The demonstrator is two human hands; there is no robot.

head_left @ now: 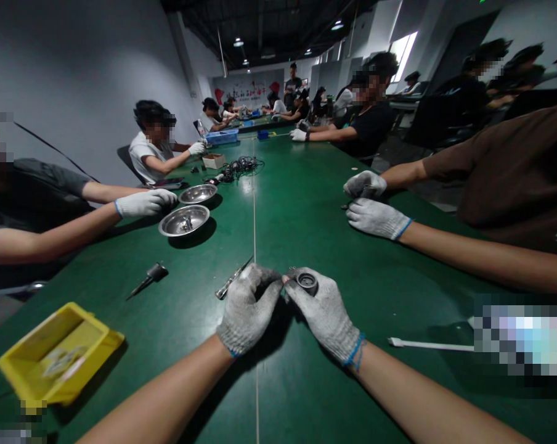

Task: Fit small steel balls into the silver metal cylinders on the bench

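Yellow bin walls stand well left of the left grip. A slim metal tool lies just beside that grip's knuckles, where a careless nudge could send it rolling. Left fingers curl toward the thumb; I cannot tell what they pinch. Tiny pale bits, just beyond the right grip, could scatter if brushed. That grip clasps a round dark part, which loose knit could let slip.
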